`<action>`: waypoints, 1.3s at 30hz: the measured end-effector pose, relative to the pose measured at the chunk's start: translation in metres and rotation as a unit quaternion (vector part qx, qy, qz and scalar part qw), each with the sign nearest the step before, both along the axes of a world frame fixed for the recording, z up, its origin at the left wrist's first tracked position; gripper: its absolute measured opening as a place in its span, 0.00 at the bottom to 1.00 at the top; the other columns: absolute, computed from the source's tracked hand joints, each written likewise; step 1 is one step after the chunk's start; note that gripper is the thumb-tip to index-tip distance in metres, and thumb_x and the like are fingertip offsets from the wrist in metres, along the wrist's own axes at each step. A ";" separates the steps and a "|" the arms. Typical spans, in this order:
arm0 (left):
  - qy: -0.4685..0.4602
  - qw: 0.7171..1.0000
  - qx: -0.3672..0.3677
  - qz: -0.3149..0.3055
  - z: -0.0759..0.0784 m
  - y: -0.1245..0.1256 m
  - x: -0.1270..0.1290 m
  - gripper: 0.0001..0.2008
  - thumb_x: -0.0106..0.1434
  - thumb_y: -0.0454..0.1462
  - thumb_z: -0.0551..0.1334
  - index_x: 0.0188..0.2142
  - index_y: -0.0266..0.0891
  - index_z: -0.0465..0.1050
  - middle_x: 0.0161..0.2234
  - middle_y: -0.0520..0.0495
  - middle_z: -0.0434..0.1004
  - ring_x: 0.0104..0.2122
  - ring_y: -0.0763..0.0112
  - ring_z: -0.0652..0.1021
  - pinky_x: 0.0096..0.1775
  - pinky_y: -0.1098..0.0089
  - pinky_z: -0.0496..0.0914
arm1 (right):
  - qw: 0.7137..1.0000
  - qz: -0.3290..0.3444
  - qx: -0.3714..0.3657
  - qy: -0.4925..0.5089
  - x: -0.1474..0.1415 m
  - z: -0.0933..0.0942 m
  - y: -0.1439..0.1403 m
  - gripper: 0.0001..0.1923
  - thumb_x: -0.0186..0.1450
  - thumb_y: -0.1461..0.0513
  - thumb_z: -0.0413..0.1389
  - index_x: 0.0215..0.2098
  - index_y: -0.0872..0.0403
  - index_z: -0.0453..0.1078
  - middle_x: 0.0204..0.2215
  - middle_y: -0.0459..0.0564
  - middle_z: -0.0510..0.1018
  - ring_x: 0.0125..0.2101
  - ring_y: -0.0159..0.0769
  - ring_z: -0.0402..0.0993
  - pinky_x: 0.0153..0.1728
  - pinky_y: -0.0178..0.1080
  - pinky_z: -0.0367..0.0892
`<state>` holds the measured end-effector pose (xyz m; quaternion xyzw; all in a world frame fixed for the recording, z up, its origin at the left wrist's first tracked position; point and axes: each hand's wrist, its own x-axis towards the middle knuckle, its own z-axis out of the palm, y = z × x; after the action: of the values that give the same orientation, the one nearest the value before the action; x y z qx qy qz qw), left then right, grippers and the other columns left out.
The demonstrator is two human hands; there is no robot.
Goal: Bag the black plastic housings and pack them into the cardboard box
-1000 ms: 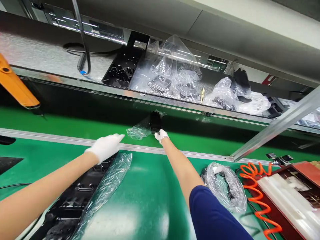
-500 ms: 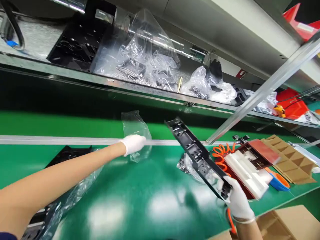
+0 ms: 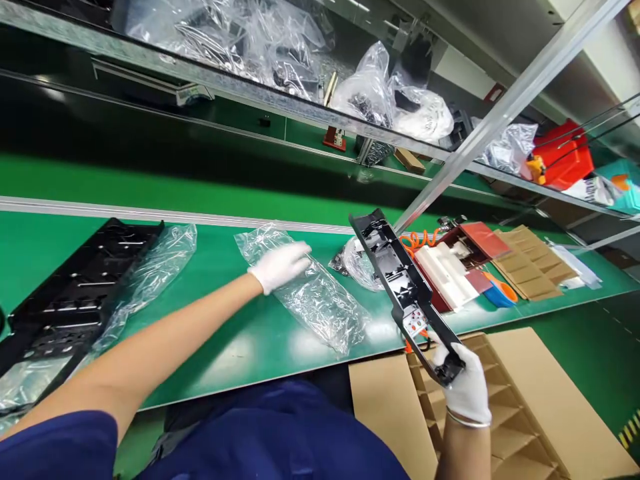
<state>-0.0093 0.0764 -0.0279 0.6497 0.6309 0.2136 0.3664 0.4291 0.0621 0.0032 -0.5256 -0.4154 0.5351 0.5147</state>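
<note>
My right hand (image 3: pixel 467 385), in a white glove, is closed around the lower end of a long black plastic housing (image 3: pixel 400 280) with open compartments and a small light plate with red spots. The housing is held tilted over the front edge of the bench. My left hand (image 3: pixel 284 267), also gloved in white, rests with fingers stretched out on a clear plastic bag (image 3: pixel 325 310) lying flat on the bench. To the left, a larger black part (image 3: pixel 85 287) lies partly in another clear plastic bag (image 3: pixel 155 273).
The green bench (image 3: pixel 220 347) carries a bagged bundle (image 3: pixel 357 263), a red-and-white device (image 3: pixel 447 270), an orange coiled hose (image 3: pixel 420 241), a blue-orange tape roll (image 3: pixel 500 291) and cardboard dividers (image 3: pixel 535 263). An open carton (image 3: pixel 500 400) stands below the edge. Overhead, a shelf (image 3: pixel 280 97) holds bagged parts.
The plastic bag has gone from hanging at my left hand to lying flat beneath it. My right hand still holds the housing, now turned more upright. The view has tilted down.
</note>
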 end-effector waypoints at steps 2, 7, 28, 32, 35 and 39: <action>0.108 0.988 0.041 0.106 -0.009 0.017 -0.035 0.26 0.69 0.44 0.52 0.60 0.33 0.70 0.65 0.33 0.68 0.66 0.50 0.66 0.67 0.50 0.57 | 0.999 -0.014 -0.028 0.003 0.008 0.000 -0.009 0.22 0.51 0.49 0.66 0.35 0.59 0.83 0.15 0.45 0.71 0.16 0.31 0.66 0.17 0.33 0.64; 0.109 0.973 0.111 0.171 -0.021 0.016 -0.054 0.35 0.64 0.46 0.58 0.64 0.23 0.63 0.71 0.24 0.54 0.71 0.40 0.54 0.68 0.43 0.49 | 0.998 0.047 -0.004 -0.044 0.010 -0.005 -0.022 0.24 0.56 0.44 0.62 0.24 0.58 0.79 0.13 0.49 0.71 0.14 0.34 0.65 0.16 0.37 0.61; -0.451 0.779 0.196 0.389 0.015 -0.142 0.031 0.30 0.56 0.60 0.68 0.54 0.54 0.80 0.59 0.53 0.78 0.64 0.53 0.71 0.68 0.55 0.62 | 0.980 0.197 0.035 -0.016 -0.017 -0.011 -0.012 0.20 0.68 0.50 0.54 0.48 0.54 0.79 0.12 0.42 0.66 0.14 0.31 0.57 0.18 0.36 0.50; -0.459 0.768 0.174 0.411 0.024 -0.145 0.038 0.31 0.54 0.61 0.69 0.54 0.55 0.80 0.57 0.54 0.80 0.64 0.52 0.72 0.69 0.54 0.61 | 0.983 0.178 0.036 0.016 -0.028 -0.004 -0.009 0.20 0.68 0.49 0.53 0.46 0.54 0.77 0.12 0.40 0.62 0.13 0.30 0.55 0.16 0.35 0.51; -0.451 0.772 0.169 0.415 0.027 -0.146 0.041 0.30 0.53 0.62 0.69 0.53 0.57 0.80 0.56 0.57 0.80 0.63 0.53 0.72 0.69 0.55 0.60 | 0.987 0.158 0.023 0.034 -0.034 -0.001 -0.006 0.20 0.68 0.48 0.53 0.43 0.53 0.77 0.13 0.40 0.63 0.13 0.29 0.54 0.16 0.35 0.51; -0.435 0.791 0.181 0.390 0.026 -0.148 0.044 0.28 0.56 0.61 0.67 0.54 0.59 0.79 0.59 0.59 0.77 0.66 0.54 0.69 0.69 0.56 0.59 | 0.992 0.121 0.001 0.024 -0.036 -0.003 -0.001 0.22 0.66 0.44 0.55 0.41 0.52 0.76 0.14 0.41 0.62 0.14 0.30 0.54 0.16 0.36 0.51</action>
<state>0.0352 -0.0716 -0.0017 0.2409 0.5548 0.7085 0.3635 0.3930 0.0614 0.0000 -0.4577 -0.4644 0.6054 0.4564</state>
